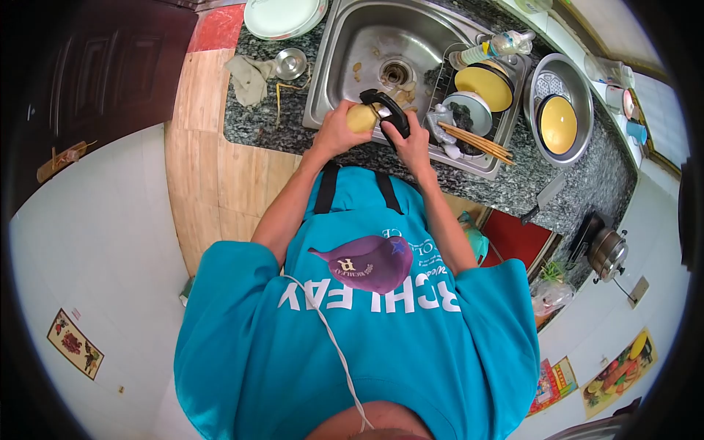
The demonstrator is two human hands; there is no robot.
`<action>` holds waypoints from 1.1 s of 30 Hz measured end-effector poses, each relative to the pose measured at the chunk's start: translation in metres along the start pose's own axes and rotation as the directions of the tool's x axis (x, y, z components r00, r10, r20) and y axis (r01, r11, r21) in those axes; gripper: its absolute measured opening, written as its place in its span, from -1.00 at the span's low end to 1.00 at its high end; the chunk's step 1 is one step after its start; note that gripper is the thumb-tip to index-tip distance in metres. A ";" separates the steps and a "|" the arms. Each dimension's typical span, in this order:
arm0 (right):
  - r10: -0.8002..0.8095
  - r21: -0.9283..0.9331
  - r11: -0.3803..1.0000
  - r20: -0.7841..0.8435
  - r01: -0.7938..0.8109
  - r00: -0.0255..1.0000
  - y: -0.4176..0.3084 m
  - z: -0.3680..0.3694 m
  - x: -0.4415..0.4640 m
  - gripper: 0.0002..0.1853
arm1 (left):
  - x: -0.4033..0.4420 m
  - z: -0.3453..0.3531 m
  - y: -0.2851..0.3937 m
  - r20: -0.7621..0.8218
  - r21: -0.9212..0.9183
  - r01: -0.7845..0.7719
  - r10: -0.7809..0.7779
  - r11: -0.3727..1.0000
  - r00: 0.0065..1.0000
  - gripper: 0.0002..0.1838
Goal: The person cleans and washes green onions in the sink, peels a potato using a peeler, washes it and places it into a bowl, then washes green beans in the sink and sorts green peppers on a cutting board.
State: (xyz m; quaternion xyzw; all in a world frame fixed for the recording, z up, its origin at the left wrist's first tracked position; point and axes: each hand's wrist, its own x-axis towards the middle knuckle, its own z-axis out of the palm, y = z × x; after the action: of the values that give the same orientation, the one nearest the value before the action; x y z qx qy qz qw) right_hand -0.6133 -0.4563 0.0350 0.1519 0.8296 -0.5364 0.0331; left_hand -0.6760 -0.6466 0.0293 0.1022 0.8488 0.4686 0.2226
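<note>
My left hand point(336, 133) is wrapping its fingers around a pale yellow potato point(361, 119), which I am holding up over the near edge of the sink point(317, 95). My right hand point(413, 143) is gripping a black peeler point(396, 116), its fingers closing around the handle. The peeler's head is sitting right beside the potato; whether the blade is touching it, I cannot tell. Below and beyond my hands, scraps of peel point(405, 96) are lying in the sink near the drain point(396, 72).

To the right of the basin, a yellow plate point(484, 88) is leaning behind a pale bowl point(479, 110), and chopsticks point(475, 141) are lying slantwise just in front of them. Farther right, a metal basin point(537, 86) is holding a yellow bowl point(559, 125), and a knife point(548, 192) is resting on the counter point(271, 126). Over on the left, a crumpled cloth point(249, 81) is lying beside a metal cup point(291, 64), with white plates point(282, 16) standing stacked beyond.
</note>
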 end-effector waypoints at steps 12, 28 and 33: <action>0.120 -0.077 0.988 -0.130 -0.131 0.984 0.005 -0.009 0.031 -0.52 | 0.001 0.007 -0.033 -0.119 -0.353 -0.001 -0.043 0.936 0.992 -0.43; 0.084 -0.111 0.989 -0.111 -0.096 0.990 0.039 -0.004 0.018 -0.56 | 0.007 0.008 -0.009 0.271 -0.808 0.305 -0.141 0.504 0.952 -0.45; 0.023 -0.073 0.997 -0.079 -0.029 0.997 0.001 -0.010 0.019 -0.58 | 0.009 0.013 -0.008 0.277 -0.784 0.331 -0.182 0.525 0.943 -0.37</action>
State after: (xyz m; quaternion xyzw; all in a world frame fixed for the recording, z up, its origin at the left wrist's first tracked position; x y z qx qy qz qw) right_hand -0.6297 -0.4428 0.0345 0.1824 0.8476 -0.4982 0.0132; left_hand -0.6774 -0.6383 0.0143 -0.1022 0.5173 0.7607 0.3784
